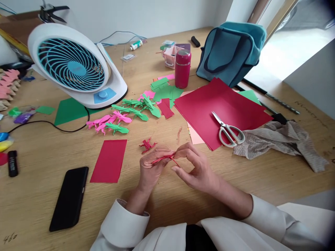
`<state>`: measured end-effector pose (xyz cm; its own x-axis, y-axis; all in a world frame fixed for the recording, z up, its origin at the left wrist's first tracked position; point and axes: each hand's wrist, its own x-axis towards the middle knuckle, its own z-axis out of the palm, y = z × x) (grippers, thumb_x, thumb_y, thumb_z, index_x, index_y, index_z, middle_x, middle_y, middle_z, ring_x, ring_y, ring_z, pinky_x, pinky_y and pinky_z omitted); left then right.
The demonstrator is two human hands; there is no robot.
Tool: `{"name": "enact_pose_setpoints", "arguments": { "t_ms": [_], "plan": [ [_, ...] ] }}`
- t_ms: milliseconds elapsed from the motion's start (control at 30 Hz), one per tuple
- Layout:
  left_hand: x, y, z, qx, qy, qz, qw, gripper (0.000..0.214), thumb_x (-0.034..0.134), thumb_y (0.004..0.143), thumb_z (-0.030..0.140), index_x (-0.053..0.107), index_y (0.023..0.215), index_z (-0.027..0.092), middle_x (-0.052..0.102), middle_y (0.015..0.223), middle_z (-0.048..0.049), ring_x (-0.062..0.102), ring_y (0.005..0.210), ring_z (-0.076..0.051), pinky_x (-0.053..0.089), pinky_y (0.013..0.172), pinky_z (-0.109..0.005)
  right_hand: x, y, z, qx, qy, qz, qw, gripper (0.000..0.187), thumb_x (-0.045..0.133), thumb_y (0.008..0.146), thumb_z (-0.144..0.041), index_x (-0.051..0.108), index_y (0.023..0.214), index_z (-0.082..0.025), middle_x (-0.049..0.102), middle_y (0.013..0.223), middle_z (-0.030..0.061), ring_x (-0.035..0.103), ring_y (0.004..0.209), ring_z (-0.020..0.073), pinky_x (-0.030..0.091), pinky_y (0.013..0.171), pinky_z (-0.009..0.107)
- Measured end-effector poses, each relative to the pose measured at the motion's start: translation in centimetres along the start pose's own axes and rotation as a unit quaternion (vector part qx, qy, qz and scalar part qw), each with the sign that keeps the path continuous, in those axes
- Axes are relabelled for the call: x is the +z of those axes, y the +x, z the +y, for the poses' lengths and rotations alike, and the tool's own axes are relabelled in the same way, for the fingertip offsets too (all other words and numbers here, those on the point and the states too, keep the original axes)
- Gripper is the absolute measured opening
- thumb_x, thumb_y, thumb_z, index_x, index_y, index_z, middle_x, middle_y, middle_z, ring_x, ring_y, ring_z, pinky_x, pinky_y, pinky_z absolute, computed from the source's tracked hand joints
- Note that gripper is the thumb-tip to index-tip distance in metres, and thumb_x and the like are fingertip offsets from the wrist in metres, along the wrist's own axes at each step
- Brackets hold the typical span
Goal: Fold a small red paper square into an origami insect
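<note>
Between my hands is a small piece of folded red paper [162, 159], partly covered by fingers. My left hand [154, 166] pinches its left part between thumb and fingers. The fingertips of my right hand [196, 169] close on the paper's right end, where a thin folded strip points down. Just beyond my left hand lies a finished-looking red paper figure [147, 145] with thin legs. Left of it rests a red paper rectangle [109, 161]. Farther off are several green paper figures [133, 112] and pink paper figures [104, 120] in a cluster.
White-handled scissors [227, 129] lie on large red sheets [201, 111] at the right, beside a crumpled cloth [277, 141]. A black phone [69, 198] is at the left front. Behind stand a fan [117, 78], a red flask [182, 69] and a blue bag [227, 52].
</note>
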<state>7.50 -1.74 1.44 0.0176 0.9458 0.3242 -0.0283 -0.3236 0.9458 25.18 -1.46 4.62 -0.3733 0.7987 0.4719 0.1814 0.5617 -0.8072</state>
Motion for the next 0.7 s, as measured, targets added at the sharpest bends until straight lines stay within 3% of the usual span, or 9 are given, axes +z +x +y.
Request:
{"name": "enact_pose_setpoints", "arguments": {
  "t_ms": [100, 400, 567, 700],
  "plan": [
    [0.2, -0.2, 0.0, -0.01, -0.009, -0.005, 1.0, 0.021, 0.072, 0.084, 0.015, 0.079, 0.097, 0.028, 0.078, 0.096, -0.0022, 0.071, 0.091, -0.016, 0.056, 0.084, -0.027, 0.3, -0.1, 0.0, -0.007, -0.024, 0.027, 0.999, 0.01, 0.06, 0.091, -0.015, 0.057, 0.1, -0.021, 0.057, 0.091, 0.0056, 0.058, 0.083, 0.0169, 0.051, 0.073, 0.031],
    [0.7, -0.2, -0.1, -0.02, 0.008, 0.002, 1.0, 0.018, 0.073, 0.082, 0.017, 0.079, 0.096, 0.027, 0.072, 0.096, -0.0035, 0.066, 0.089, -0.014, 0.055, 0.08, -0.025, 0.4, -0.2, 0.3, 0.026, -0.019, 0.05, 0.998, 0.01, 0.055, 0.091, -0.011, 0.058, 0.092, -0.021, 0.059, 0.085, 0.0031, 0.058, 0.081, 0.016, 0.048, 0.072, 0.03],
    [1.1, 0.0, 0.2, -0.055, -0.003, 0.02, 0.998, 0.003, 0.077, 0.079, 0.021, 0.076, 0.081, 0.021, 0.067, 0.075, -0.0005, 0.062, 0.07, -0.011, 0.051, 0.065, -0.021, 0.6, 0.1, 0.6, 0.099, 0.034, 0.055, 0.993, 0.007, 0.058, 0.091, -0.015, 0.057, 0.086, -0.02, 0.057, 0.08, 0.0005, 0.056, 0.075, 0.0139, 0.047, 0.07, 0.028],
    [1.4, 0.1, 0.4, -0.097, -0.028, 0.031, 0.994, 0.012, 0.079, 0.077, 0.025, 0.068, 0.077, 0.018, 0.067, 0.07, 0.0013, 0.06, 0.063, -0.01, 0.05, 0.061, -0.021, 0.6, 0.3, 0.9, 0.158, 0.072, 0.041, 0.984, 0.006, 0.059, 0.092, -0.022, 0.058, 0.086, -0.019, 0.06, 0.082, 0.0017, 0.059, 0.076, 0.0138, 0.048, 0.072, 0.028]
  ]
}}
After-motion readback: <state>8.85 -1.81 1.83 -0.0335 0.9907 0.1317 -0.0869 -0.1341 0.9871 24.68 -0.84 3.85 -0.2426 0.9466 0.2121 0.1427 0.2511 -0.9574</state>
